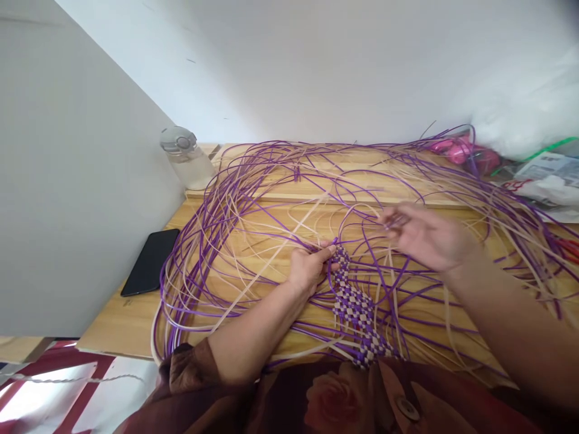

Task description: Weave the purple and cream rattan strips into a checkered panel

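Observation:
A narrow woven strip [355, 306] in a purple and beige checkered pattern runs from near my chest up to my left hand. My left hand [311, 265] pinches the far end of this strip between thumb and fingers, where purple strands gather. Raised to the right of it, my right hand [418, 235] has its fingers curled together, slightly blurred. A beige strand and a purple strand arc from the strip's end to those fingertips. Many loose purple and beige strands [217, 223] fan out from both sides of the weave.
Long strands spread in a wide ring over the wooden table [113, 325]. A black phone [151, 262] lies at the left edge, with a clear bottle [187, 160] behind it. Pink items [465, 152] and plastic bags [543, 175] sit at the back right, against the wall.

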